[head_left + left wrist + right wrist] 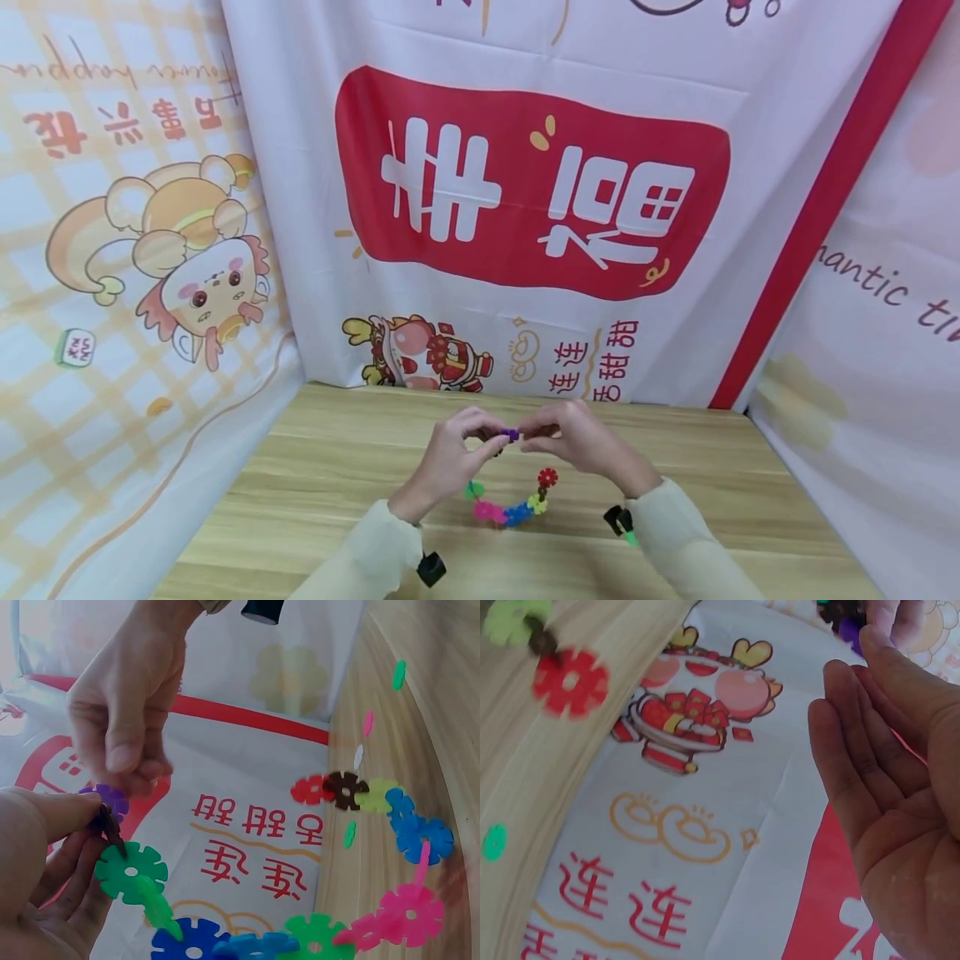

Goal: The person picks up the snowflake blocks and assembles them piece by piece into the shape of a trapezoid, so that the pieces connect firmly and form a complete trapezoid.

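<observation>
A chain of notched plastic snowflake discs hangs in a curve below the hands, with blue (184,941), pink (411,915) and green (131,871) pieces joined edge to edge. My left hand (450,454) pinches its upper end at a dark brown disc (109,825). A purple disc (114,801) sits at that brown piece, between the two hands. From the other side my right hand (577,437) holds the purple disc by its edge at the fingertips, partly hidden by the thumb in the right wrist view. The chain's other end is a red disc (548,477).
Loose discs lie on the wooden table (337,500), among them a green one (400,675), a pink one (368,722) and a white one (358,757). Printed cloth (300,167) hangs behind the table and at both sides.
</observation>
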The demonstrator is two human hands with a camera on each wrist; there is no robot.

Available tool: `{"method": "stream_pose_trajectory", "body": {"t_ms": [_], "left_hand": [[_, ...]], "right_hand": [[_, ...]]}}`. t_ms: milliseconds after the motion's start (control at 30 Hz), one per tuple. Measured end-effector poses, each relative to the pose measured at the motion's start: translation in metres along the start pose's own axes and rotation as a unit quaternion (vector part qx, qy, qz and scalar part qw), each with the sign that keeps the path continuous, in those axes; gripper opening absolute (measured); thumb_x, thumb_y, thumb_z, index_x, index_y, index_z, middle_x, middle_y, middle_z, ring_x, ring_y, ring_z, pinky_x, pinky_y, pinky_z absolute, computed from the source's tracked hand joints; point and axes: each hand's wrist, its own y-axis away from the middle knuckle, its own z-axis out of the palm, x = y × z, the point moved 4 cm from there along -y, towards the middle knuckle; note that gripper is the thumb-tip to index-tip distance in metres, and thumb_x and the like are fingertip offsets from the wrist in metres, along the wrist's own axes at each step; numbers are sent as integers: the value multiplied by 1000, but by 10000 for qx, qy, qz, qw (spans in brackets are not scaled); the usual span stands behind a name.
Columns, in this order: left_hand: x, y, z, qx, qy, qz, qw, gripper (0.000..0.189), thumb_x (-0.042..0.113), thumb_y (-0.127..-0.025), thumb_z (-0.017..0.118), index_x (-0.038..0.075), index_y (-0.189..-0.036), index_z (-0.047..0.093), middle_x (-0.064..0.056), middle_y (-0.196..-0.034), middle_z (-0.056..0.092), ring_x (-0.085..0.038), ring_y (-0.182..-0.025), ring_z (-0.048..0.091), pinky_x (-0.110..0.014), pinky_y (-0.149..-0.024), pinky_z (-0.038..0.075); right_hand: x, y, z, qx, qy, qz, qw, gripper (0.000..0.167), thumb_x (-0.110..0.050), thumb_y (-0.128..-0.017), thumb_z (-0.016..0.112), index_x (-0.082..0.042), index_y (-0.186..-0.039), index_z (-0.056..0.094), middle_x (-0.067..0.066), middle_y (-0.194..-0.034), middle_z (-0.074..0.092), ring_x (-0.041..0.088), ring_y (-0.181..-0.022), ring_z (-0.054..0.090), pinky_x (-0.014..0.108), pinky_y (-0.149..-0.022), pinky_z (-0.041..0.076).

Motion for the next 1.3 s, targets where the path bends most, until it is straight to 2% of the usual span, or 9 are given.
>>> {"method": "stream_pose_trajectory", "body": {"t_ms": [133, 333, 467, 567, 700, 833, 1033, 1167, 1300], "left_hand": [[-5, 4, -8, -33, 67, -194, 9998, 8, 17, -99, 76, 21, -106, 78, 6, -102, 74, -8, -85, 71, -25, -72, 64], [-15, 11, -25, -25, -64, -441, 9990, 7, 17, -99, 76, 21, -105, 76, 4, -101, 76, -8, -84, 72, -26, -73, 64], [-21, 17, -33, -35, 68, -834, 9965, 6, 19, -100, 75, 20, -106, 76, 2, -102, 77, -11, -85, 73, -25, -76, 65], [-25, 20, -36, -85, 278, -1090, 9936, 7, 18, -99, 76, 18, -107, 76, -3, -102, 78, -15, -85, 74, -25, -77, 65], [-31, 25, -34, -129, 368, -1254, 9913, 9, 18, -98, 77, 15, -107, 76, -5, -101, 79, -17, -85, 75, -23, -76, 65], [-33, 28, -30, -180, 371, -1295, 9907, 9, 19, -98, 77, 16, -107, 76, -4, -102, 79, -17, -86, 75, -22, -77, 64], [-32, 28, -20, -314, 432, -1337, 9896, 12, 20, -98, 76, 15, -109, 75, -5, -104, 78, -20, -89, 75, -22, -79, 64], [-32, 28, -15, -374, 425, -1301, 9899, 11, 20, -99, 76, 14, -109, 75, -5, -104, 78, -21, -90, 75, -24, -80, 64], [-32, 28, -12, -347, 427, -1287, 9902, 10, 20, -99, 76, 15, -108, 75, -5, -104, 78, -18, -89, 75, -26, -81, 65]], "right_hand": [[20, 26, -11, -151, 128, 468, 9987, 14, -17, -94, 81, -14, -108, 81, 0, -101, 81, 4, -88, 74, 19, -79, 63], [60, 79, -23, -532, 306, 1166, 9913, 12, -20, -92, 82, -13, -102, 80, -2, -93, 78, 1, -80, 68, 20, -71, 62], [86, 117, -14, -724, 479, 1074, 9904, 10, -15, -91, 83, -10, -99, 80, -5, -88, 76, -1, -76, 63, 21, -65, 59], [103, 144, 0, -756, 336, 921, 9923, 9, -10, -88, 84, -8, -93, 77, -6, -81, 71, -4, -73, 58, 20, -61, 54], [118, 166, 19, -645, 107, 903, 9938, 16, -10, -83, 88, -4, -93, 76, -3, -81, 71, -4, -73, 58, 20, -60, 54], [128, 174, 29, -508, 20, 1153, 9920, 20, -13, -83, 90, -4, -95, 77, -3, -83, 73, -4, -74, 58, 20, -61, 55], [136, 177, 33, -526, -139, 1649, 9848, 20, -14, -82, 90, -8, -92, 74, -6, -82, 68, -4, -73, 55, 19, -61, 53], [134, 173, 29, -538, -208, 1600, 9854, 19, -11, -83, 88, -12, -86, 69, -8, -79, 66, -5, -71, 53, 19, -59, 51], [125, 158, 19, -526, -250, 1473, 9874, 17, -8, -89, 82, -13, -86, 66, -8, -78, 65, -4, -71, 53, 19, -58, 50]]}}
